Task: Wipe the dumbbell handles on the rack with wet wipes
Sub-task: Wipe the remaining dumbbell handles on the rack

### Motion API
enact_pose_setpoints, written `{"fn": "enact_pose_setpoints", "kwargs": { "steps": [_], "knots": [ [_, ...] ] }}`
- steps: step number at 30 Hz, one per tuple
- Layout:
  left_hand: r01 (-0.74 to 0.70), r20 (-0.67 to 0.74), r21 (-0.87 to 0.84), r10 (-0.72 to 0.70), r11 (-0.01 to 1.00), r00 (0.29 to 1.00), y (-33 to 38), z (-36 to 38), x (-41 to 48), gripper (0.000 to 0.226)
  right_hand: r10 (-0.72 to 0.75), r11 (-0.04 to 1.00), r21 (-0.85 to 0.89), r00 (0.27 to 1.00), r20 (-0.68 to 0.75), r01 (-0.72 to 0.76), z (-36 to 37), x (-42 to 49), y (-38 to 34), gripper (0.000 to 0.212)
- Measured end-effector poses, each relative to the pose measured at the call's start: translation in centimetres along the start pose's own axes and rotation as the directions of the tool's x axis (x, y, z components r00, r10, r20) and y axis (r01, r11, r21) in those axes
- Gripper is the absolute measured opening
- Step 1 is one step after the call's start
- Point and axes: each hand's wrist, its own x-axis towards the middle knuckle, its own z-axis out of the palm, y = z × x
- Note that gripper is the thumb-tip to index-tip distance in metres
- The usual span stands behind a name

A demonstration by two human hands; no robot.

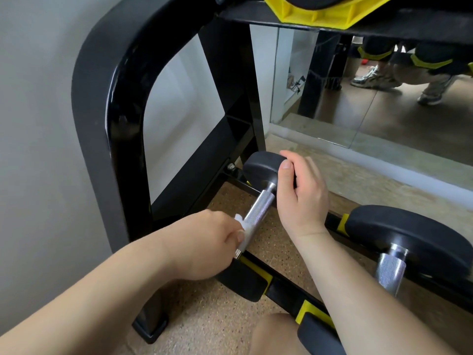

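A small dumbbell lies on the bottom tier of the black rack [107, 139], its knurled chrome handle [258, 208] running from near left to far right. My left hand [204, 247] grips the near part of that handle through a white wet wipe [242, 224]. My right hand [299, 196] holds the far black head [261, 166] of the same dumbbell, thumb on its face and fingers curled over the edge. A bigger dumbbell [407, 242] with its own chrome handle [390, 270] rests on the rail to the right.
A grey wall stands close on the left. Behind the rack a mirror [384, 98] reflects the floor and a person's shoes. An upper shelf with a yellow cradle [320, 14] overhangs. The floor is speckled cork; my knee [276, 334] is at the bottom edge.
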Motion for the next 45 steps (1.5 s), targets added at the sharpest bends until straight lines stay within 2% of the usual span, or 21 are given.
{"fn": "enact_pose_setpoints", "kwargs": {
  "steps": [2,4,6,9,11,14,16,20,23,26,28,30,31,32,33,34,36,37,38,41,45],
  "knots": [
    [0.075,-0.159,-0.061,-0.084,0.995,0.984,0.0,-0.1,0.5,0.035,-0.006,1.000,-0.002,1.000,0.000,0.006,0.0,0.0,0.0,0.034],
    [0.171,-0.341,-0.028,-0.170,0.985,0.924,0.4,-0.1,2.1,0.027,-0.012,1.000,-0.006,1.000,0.002,0.012,0.0,0.0,0.0,0.034],
    [0.175,-0.406,-0.033,-0.173,0.984,0.897,1.5,0.3,4.1,0.018,-0.019,1.000,-0.013,1.000,-0.003,0.019,0.0,0.0,0.1,0.034],
    [0.080,-0.304,-0.059,-0.094,0.995,0.948,3.7,2.3,6.0,0.048,-0.028,0.999,-0.019,1.000,-0.013,0.028,0.0,0.0,0.2,0.034],
    [0.070,-0.250,-0.006,-0.069,0.998,0.966,4.1,2.9,6.0,0.058,-0.023,1.000,-0.015,1.000,-0.014,0.023,-0.1,-0.1,0.2,0.034],
    [-0.019,-0.226,0.027,0.024,0.999,0.974,2.8,2.5,4.9,0.047,-0.019,1.000,-0.018,1.000,-0.015,0.019,0.1,-0.1,0.2,0.035],
    [-0.107,-0.168,0.072,0.118,0.992,0.979,1.6,2.5,3.6,0.048,-0.014,1.000,-0.014,1.000,-0.022,0.013,0.2,-0.1,0.1,0.036],
    [-0.188,-0.160,-0.027,0.181,0.982,0.970,0.5,3.1,1.6,0.044,-0.011,1.000,-0.009,0.999,-0.032,0.011,0.1,-0.1,0.2,0.034],
    [-0.121,-0.314,-0.208,0.051,0.971,0.948,-0.1,2.5,1.5,0.033,-0.006,1.000,-0.005,1.000,-0.027,0.006,0.1,-0.1,0.2,0.035],
    [-0.042,-0.493,-0.335,-0.137,0.941,0.859,-0.3,2.0,2.7,0.031,-0.013,1.000,-0.004,1.000,-0.026,0.013,0.1,-0.1,0.2,0.036],
    [0.003,-0.559,-0.386,-0.236,0.923,0.795,0.0,1.9,3.9,0.033,-0.013,1.000,-0.003,1.000,-0.025,0.013,-0.1,-0.1,0.2,0.036],
    [0.064,-0.585,-0.525,-0.414,0.849,0.697,0.1,1.3,5.1,0.036,-0.009,1.000,-0.002,1.000,-0.018,0.009,-0.2,-0.1,0.1,0.036],
    [0.079,-0.560,-0.625,-0.517,0.776,0.648,0.1,0.9,5.6,0.037,-0.006,1.000,-0.001,1.000,-0.014,0.006,-0.1,-0.2,0.1,0.036],
    [0.094,-0.515,-0.702,-0.594,0.706,0.619,0.2,0.4,5.8,0.036,-0.007,1.000,-0.001,1.000,-0.010,0.007,-0.1,-0.2,0.1,0.035],
    [0.106,-0.490,-0.719,-0.609,0.687,0.624,0.5,0.3,6.1,0.033,-0.011,1.000,-0.003,1.000,-0.009,0.011,-0.1,-0.1,0.1,0.035],
    [0.131,-0.504,-0.631,-0.532,0.765,0.680,0.8,0.5,6.5,0.028,-0.016,1.000,-0.006,1.000,-0.011,0.015,-0.1,-0.1,0.1,0.034],
    [0.023,-0.506,-0.314,-0.188,0.949,0.842,2.1,1.8,6.7,0.021,-0.020,1.000,-0.010,1.000,-0.023,0.020,-0.1,-0.1,0.1,0.033],
    [-0.078,-0.463,-0.165,-0.007,0.983,0.886,2.3,2.7,6.8,0.027,-0.020,1.000,-0.011,0.999,-0.026,0.020,-0.1,-0.1,0.1,0.033],
    [-0.149,-0.393,-0.099,0.099,0.984,0.914,2.2,3.2,6.8,0.035,-0.019,1.000,-0.016,1.000,-0.024,0.019,-0.1,-0.2,0.1,0.032],
    [-0.234,-0.286,-0.005,0.222,0.972,0.932,0.4,3.3,6.3,0.051,-0.013,1.000,-0.028,1.000,-0.015,0.012,0.0,-0.1,0.1,0.032],
    [-0.266,-0.211,0.128,0.289,0.955,0.934,-0.7,3.0,3.6,0.048,-0.023,0.999,-0.026,0.999,-0.022,0.023,0.0,-0.1,0.1,0.032]
  ]
}}
